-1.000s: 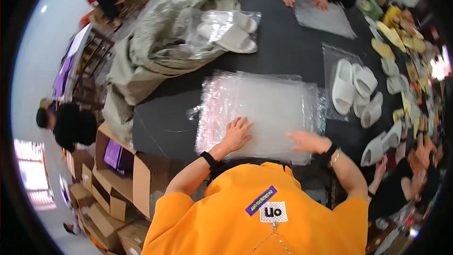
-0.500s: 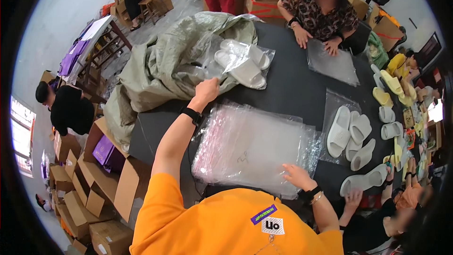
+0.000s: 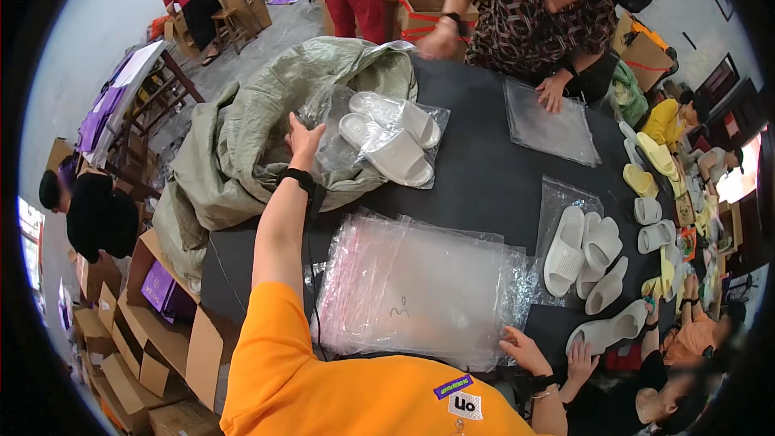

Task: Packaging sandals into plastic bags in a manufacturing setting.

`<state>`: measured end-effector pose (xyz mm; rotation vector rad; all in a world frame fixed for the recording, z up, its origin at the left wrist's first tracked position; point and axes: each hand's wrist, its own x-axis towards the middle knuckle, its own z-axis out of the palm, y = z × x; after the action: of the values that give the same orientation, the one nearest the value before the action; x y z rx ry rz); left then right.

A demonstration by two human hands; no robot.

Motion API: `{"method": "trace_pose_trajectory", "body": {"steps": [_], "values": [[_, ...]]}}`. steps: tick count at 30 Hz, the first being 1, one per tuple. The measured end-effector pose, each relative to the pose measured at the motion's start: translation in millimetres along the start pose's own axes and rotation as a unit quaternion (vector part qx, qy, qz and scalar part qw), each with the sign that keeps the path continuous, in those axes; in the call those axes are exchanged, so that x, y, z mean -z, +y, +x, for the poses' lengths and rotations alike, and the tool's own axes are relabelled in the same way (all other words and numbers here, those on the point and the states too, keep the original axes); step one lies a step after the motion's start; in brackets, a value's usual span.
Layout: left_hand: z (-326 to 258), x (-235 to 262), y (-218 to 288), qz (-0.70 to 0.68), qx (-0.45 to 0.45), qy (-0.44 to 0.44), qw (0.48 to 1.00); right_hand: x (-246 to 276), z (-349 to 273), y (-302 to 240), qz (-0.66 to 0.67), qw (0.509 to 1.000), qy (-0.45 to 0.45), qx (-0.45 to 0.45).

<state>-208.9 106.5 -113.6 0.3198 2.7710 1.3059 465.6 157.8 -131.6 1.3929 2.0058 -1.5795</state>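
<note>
Clear plastic: a stack of clear bags (image 3: 420, 291) lies flat on the dark surface (image 3: 484, 169), directly before the person in the orange shirt (image 3: 355, 379).
Left hand: the left hand (image 3: 304, 141) is stretched well beyond the stack of clear bags, fingers spread and open, touching the crinkled clear wrap of a bagged pair of white slippers (image 3: 391, 137); it grips nothing that can be seen. A black band sits at its wrist.
Right hand: the right hand (image 3: 523, 350) rests at the near right corner of the stack of clear bags, fingers loose on the plastic edge; whether it pinches a bag cannot be told.
Bagged pair: it lies on the far side of the stack of clear bags, partly on a grey-green woven sack (image 3: 242, 129) heaped at the surface's left end.
Loose slippers: white slippers (image 3: 585, 254) lie on a clear bag just right of the stack of clear bags, with more white and yellow ones further right along the edge.
Other people: across the surface from the stack of clear bags, a person in a patterned top presses a hand on a flat empty bag (image 3: 549, 125); another person's hand (image 3: 581, 359) lies just right of the right hand.
Floor: cardboard boxes (image 3: 153, 323) stand left of the stack of clear bags, below the surface.
</note>
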Motion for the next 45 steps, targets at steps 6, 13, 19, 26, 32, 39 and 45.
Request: {"method": "trace_pose_trajectory", "body": {"steps": [6, 13, 19, 26, 32, 39, 45], "values": [[-19, -12, 22, 0.089, -0.172, 0.010, 0.981, 5, 9, -23, -0.012, 1.000, -0.006, 0.013], [-82, 20, 127, -0.282, -0.305, -0.123, 0.901, 9, 22, -55, -0.009, 0.997, -0.026, 0.070], [-168, 70, 188, -0.332, -0.383, -0.111, 0.855, -2, 31, -62, 0.055, 0.988, -0.009, 0.141], [-256, 107, 184, -0.445, -0.335, -0.170, 0.813, -23, 37, -80, 0.315, 0.934, -0.163, 0.049], [-312, 125, 128, -0.343, -0.379, -0.357, 0.782, -13, 35, -76, 0.434, 0.889, -0.121, 0.082], [-328, 131, -50, -0.383, 0.206, -0.640, 0.633, -28, 38, -38, 0.231, 0.973, -0.020, 0.007], [-351, 123, -113, -0.447, 0.391, -0.576, 0.561, -57, 62, 12, 0.010, 0.973, 0.209, 0.102]]}}
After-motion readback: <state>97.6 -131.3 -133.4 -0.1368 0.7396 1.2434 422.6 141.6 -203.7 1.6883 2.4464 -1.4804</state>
